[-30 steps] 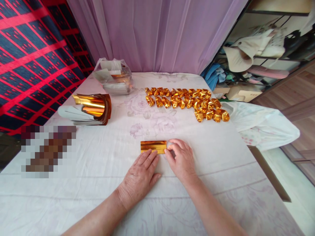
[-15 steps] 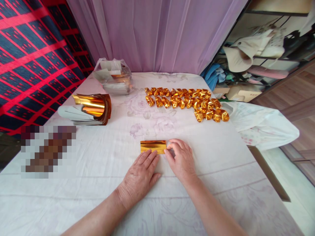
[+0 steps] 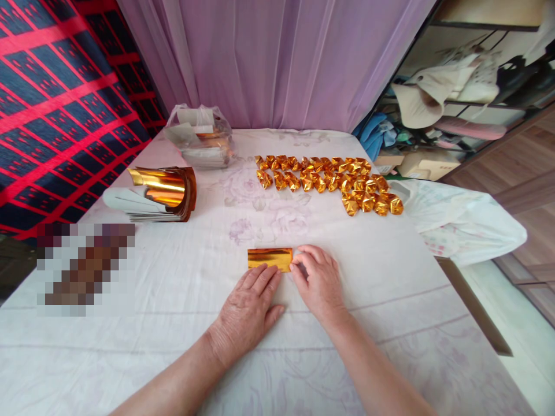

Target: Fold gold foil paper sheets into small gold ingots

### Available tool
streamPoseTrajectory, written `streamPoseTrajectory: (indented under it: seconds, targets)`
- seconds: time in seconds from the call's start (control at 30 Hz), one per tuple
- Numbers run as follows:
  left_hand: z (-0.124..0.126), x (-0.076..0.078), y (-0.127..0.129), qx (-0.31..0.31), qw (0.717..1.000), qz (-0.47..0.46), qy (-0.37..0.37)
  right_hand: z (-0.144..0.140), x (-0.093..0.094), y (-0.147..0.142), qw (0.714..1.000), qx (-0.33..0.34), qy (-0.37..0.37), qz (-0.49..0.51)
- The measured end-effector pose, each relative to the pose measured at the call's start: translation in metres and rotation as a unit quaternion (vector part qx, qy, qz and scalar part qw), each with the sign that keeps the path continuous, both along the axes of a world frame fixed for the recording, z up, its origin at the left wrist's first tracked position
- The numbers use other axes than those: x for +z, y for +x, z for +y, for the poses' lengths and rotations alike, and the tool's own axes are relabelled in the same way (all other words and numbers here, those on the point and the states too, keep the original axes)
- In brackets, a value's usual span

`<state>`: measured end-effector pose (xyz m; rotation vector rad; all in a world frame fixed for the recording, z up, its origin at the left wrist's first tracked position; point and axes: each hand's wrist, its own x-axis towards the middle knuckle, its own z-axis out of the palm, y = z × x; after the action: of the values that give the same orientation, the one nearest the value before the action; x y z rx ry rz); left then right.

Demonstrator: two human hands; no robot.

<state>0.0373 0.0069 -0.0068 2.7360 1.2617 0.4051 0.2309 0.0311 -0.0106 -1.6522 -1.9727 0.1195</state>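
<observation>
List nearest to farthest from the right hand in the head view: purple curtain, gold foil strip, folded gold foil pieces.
1. Gold foil strip: just left.
2. Folded gold foil pieces: in rows beyond.
3. Purple curtain: at the back.

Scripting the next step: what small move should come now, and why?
Probably fold in the near right corner of the gold foil strip with the right hand. Its thumb is at that corner, the left hand has fingers over the near edge, apparently steadying it, and the strip's outline looks rectangular.
</observation>
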Motion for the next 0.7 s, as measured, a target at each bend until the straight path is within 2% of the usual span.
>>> streamPoseTrajectory:
  seconds: [0.7]
  targets:
    - [0.0005, 0.001, 0.0017, 0.005, 1.0, -0.011, -0.013, -0.0005, 0.004, -0.0059, 1.0, -0.013, 0.001, -0.016]
